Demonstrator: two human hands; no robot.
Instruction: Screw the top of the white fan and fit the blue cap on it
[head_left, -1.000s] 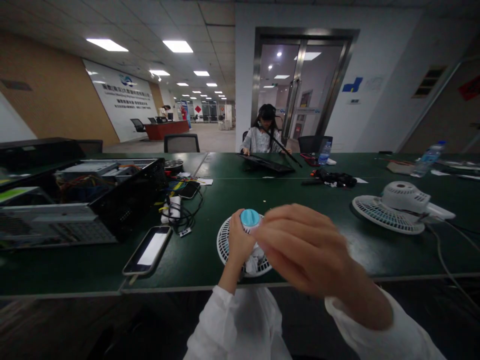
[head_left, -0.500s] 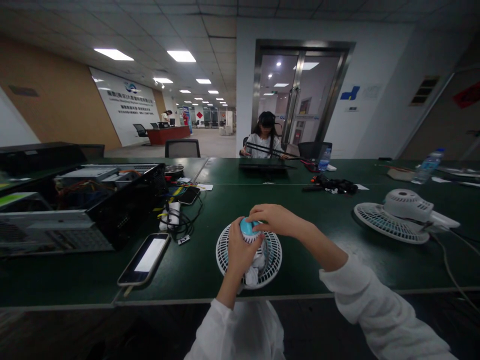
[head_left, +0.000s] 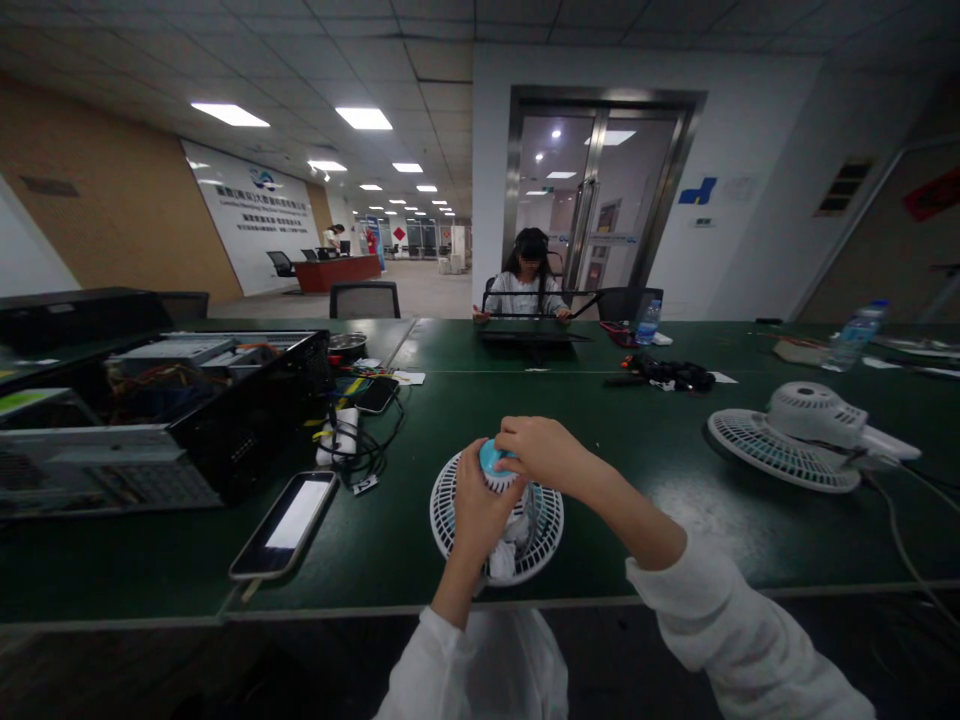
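Observation:
A small white fan (head_left: pixel 546 520) lies face down on the green table (head_left: pixel 660 480), close to the front edge. Its round grille shows around my hands. My left hand (head_left: pixel 480 505) is wrapped round the fan's white body in the middle of the grille. My right hand (head_left: pixel 541 450) pinches the blue cap (head_left: pixel 490 458) on top of that body, fingers closed on it. Both sleeves are white.
A phone (head_left: pixel 285 525) lies left of the fan, beside tangled cables (head_left: pixel 352 440) and an open computer case (head_left: pixel 157 400). A second white fan (head_left: pixel 802 430) lies at the right. Across the table sits a person (head_left: pixel 525 280) handling a flat black panel.
My right hand came down from close to the camera onto the blue cap and closed on it. The left hand kept its hold on the fan body.

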